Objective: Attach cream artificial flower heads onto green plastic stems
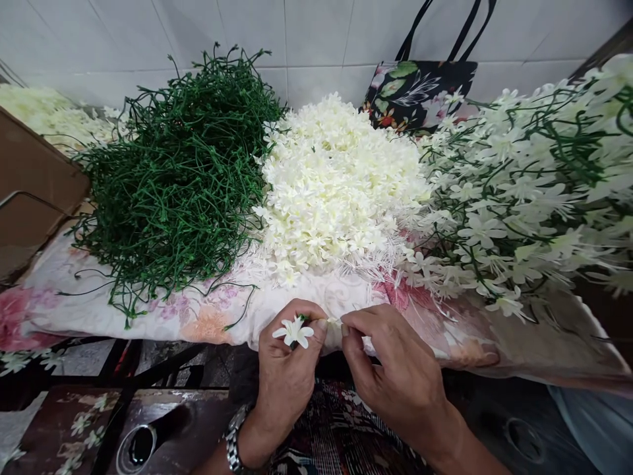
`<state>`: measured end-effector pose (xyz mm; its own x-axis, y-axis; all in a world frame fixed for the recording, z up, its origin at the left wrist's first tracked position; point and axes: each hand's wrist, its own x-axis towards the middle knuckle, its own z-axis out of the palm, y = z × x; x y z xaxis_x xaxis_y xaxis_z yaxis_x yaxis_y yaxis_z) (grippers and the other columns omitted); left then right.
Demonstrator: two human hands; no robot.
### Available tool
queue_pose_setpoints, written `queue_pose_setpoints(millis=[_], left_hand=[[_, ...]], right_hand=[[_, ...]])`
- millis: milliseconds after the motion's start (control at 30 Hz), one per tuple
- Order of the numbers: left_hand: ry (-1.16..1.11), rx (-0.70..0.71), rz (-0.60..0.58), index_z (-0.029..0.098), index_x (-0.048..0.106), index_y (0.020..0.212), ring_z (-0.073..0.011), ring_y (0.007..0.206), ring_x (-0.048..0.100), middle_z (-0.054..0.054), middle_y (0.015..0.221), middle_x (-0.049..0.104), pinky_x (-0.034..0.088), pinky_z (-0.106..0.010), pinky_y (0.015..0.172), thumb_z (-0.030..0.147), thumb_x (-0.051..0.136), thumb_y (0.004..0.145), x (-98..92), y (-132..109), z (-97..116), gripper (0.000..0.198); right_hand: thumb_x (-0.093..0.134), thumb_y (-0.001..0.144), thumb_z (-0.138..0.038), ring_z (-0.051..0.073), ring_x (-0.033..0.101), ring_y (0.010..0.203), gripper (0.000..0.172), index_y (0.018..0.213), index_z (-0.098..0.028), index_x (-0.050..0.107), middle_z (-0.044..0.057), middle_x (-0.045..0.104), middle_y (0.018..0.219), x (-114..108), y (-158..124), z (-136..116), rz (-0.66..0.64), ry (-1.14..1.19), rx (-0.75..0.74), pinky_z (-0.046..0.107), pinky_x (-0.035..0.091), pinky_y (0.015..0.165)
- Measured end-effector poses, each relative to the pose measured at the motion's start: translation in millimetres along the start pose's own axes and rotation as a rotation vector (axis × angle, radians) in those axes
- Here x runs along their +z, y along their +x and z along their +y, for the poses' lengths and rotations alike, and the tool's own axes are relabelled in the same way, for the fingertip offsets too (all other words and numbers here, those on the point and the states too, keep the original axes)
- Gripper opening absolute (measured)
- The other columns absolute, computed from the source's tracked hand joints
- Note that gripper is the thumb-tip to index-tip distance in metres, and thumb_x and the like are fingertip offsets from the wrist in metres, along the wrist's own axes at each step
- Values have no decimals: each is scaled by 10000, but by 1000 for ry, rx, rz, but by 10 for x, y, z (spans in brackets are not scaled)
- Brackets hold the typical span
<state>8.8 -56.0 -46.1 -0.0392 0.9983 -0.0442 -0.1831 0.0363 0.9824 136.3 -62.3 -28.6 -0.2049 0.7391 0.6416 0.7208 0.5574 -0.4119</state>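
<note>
My left hand (293,359) is closed around a green plastic stem, most of it hidden by the fingers. A white artificial flower (293,331) on it shows above the curled fingers. Close by on the right, my right hand (390,356) pinches a small white flower piece (334,321) between thumb and forefinger, near the left thumb tip. Both hands are just in front of the cloth's near edge. Beyond them lie a heap of loose white blossoms (341,178) and, to the left, a tangled pile of green stems (182,178).
Flowers on stems (524,198) are heaped at the right. A floral cloth (163,320) covers the work surface. A cardboard box (34,185) stands at the left edge. A black floral bag (420,95) leans against the tiled wall (316,33). White fibres lie before the blossoms.
</note>
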Motion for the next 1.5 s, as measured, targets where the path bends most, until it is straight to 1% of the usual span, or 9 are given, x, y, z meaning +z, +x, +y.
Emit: queue_pose_setpoints(millis=[200,400,500,667,900,1033,1167,1367,1500], left_hand=[[-20,15,-27,180,622,725,-62,518,392,51,617,506,358,-185,516,179,613,817,-11,-3,-32,93],[5,86,-89,201,637,761,-94,648,521,19,765,585,414,-201,587,135,607,803,-58,21,-49,83],[91,192,-131,194,637,767,-123,723,568,-1,783,602,442,-216,621,120,587,804,-78,37,-16,97],[254,400,-145,171,615,741,-116,697,576,-12,745,611,462,-206,612,92,572,800,-60,52,91,108],[408,541,-140,165,591,810,-125,738,571,-22,764,602,464,-220,661,13,537,792,-55,1,62,162],[450,559,-167,166,595,824,-143,761,569,-30,764,607,460,-233,660,4,536,782,-70,-26,54,178],[373,503,-174,177,613,808,-140,732,575,-27,770,609,460,-236,653,55,568,792,-74,-33,93,130],[-32,31,-156,189,647,843,-97,534,481,0,683,577,384,-211,486,253,578,841,-91,-32,-1,95],[-66,13,-185,177,665,771,-94,545,458,-3,684,571,359,-212,490,243,636,798,-106,-13,-17,77]], right_hand=[[480,825,1,168,512,690,141,880,-126,503,58,554,697,46,-12,13,-7,-30,-11,288,408,601],[468,828,-17,129,481,633,128,863,-133,508,31,532,672,31,-12,24,-19,97,65,253,408,569],[458,834,-34,119,470,622,118,855,-136,515,25,525,669,1,4,25,-48,142,97,242,407,559],[467,823,-13,113,456,601,135,813,-139,514,20,513,638,-13,18,7,-7,124,86,239,390,546],[505,781,40,119,488,624,186,855,-131,517,29,542,655,38,-30,-40,82,88,46,246,417,566],[503,777,41,121,502,633,204,873,-139,509,25,554,662,57,-48,-55,105,103,49,239,425,566],[486,799,7,105,487,594,178,864,-158,501,6,535,645,42,-53,-55,90,158,94,220,413,528],[476,804,-11,96,490,575,195,900,-178,504,-5,538,659,1,-50,-35,50,246,128,211,423,506],[484,797,-6,97,512,588,219,926,-181,507,-2,558,677,-8,-37,-48,60,265,108,200,433,499]])
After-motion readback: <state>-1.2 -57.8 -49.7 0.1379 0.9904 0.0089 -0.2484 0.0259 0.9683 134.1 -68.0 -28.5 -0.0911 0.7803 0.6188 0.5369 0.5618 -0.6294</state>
